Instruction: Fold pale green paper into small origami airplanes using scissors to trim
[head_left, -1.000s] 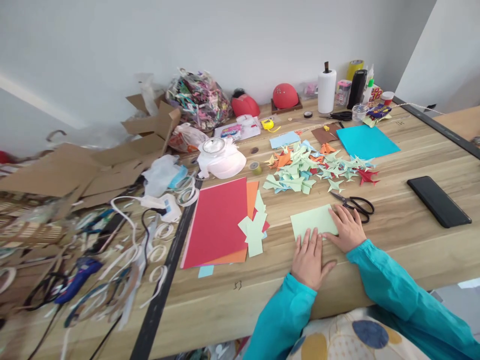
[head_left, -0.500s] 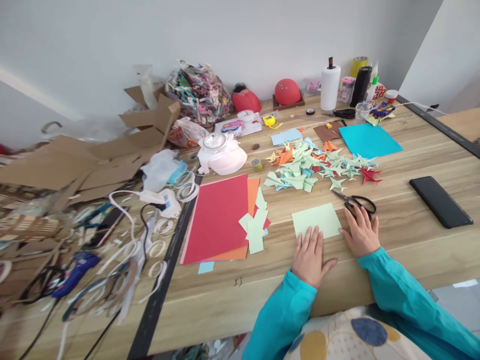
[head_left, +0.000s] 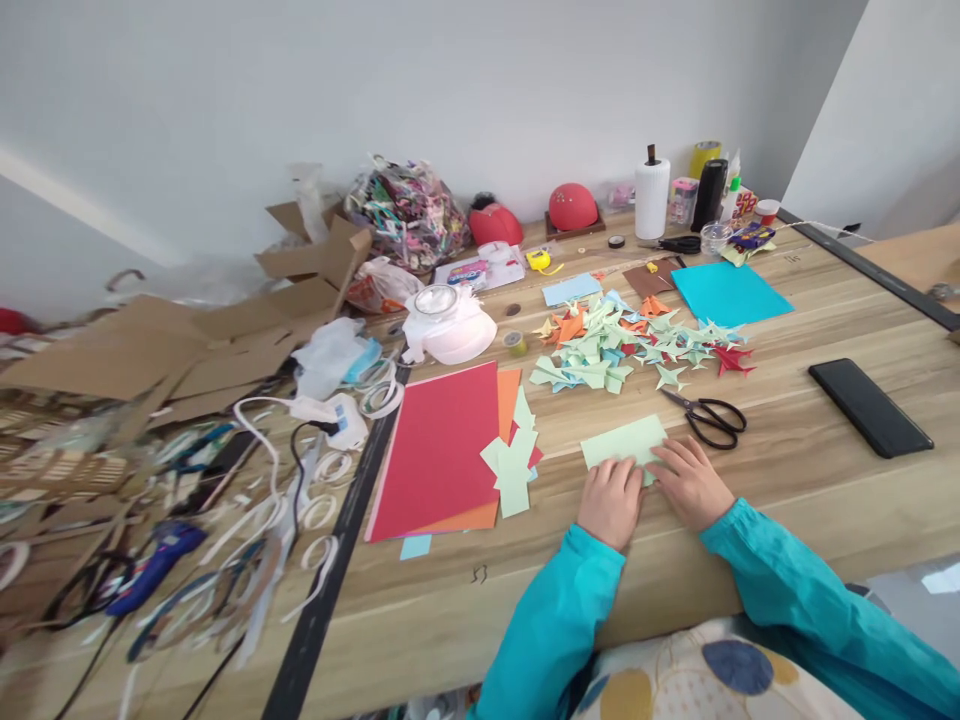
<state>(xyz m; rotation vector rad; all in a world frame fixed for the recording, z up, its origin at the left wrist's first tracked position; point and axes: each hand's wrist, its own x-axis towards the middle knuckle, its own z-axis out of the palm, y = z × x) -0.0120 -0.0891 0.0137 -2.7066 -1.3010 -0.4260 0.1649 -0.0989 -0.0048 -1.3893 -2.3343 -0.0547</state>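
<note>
A pale green paper sheet [head_left: 626, 441] lies on the wooden table [head_left: 787, 480] right in front of me. My left hand [head_left: 609, 501] rests on its near left corner with the fingers curled down on the edge. My right hand [head_left: 688, 481] lies on the sheet's near right part, fingers pressed together on the paper. Black scissors [head_left: 709, 417] lie just beyond my right hand. A heap of folded paper shapes [head_left: 630, 342] in green, orange, blue and red sits further back.
Red and orange sheets [head_left: 442, 450] with green offcuts [head_left: 511, 465] lie to the left. A black phone [head_left: 868, 407] is at the right, a cyan sheet [head_left: 729, 292] behind. Cardboard [head_left: 195, 340], tape rings [head_left: 315, 500] and a glue gun [head_left: 146, 565] clutter the left; a paper roll [head_left: 652, 195] and bottles stand at the wall.
Both hands have drawn together onto the near edge of the green sheet; the left hand's flat fingers have curled, and the sheet now looks shorter front to back.
</note>
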